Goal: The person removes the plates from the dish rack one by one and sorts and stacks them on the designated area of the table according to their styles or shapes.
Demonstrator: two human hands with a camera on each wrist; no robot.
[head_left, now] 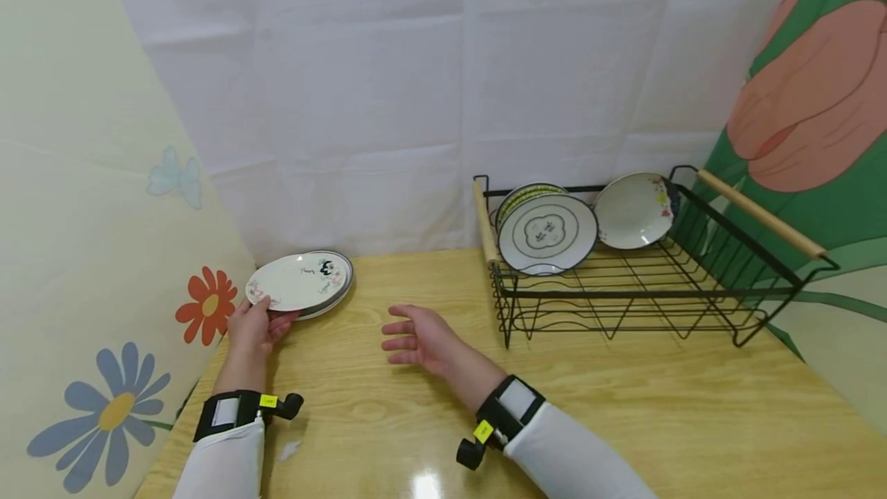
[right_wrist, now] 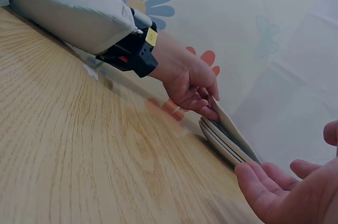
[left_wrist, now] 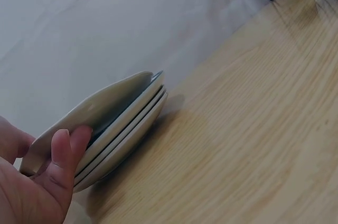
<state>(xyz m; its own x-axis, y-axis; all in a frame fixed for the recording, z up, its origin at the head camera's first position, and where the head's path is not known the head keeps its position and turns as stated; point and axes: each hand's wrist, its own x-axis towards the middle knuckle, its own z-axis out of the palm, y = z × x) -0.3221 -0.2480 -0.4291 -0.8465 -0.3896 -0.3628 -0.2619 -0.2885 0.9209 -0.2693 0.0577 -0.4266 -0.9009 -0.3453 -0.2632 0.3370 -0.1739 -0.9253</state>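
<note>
A stack of plates [left_wrist: 124, 134] lies on the wooden table at the left, by the back wall. Its top plate [head_left: 294, 282] is white with a small printed design, and its near edge is tilted up off the plates beneath. My left hand [head_left: 258, 327] pinches that raised rim, thumb on top and fingers under it. Over the middle of the table my right hand [head_left: 423, 341] hovers with fingers spread and nothing in it. In the right wrist view, the right fingers [right_wrist: 259, 182] appear in front of the stack, apparently without gripping it.
A black wire dish rack [head_left: 644, 295] with wooden handles stands at the right. Patterned plates [head_left: 547, 233] lean at its left end, and a white floral dish [head_left: 634, 210] leans at its back. A white cloth [head_left: 346, 98] hangs behind the table [head_left: 388, 422].
</note>
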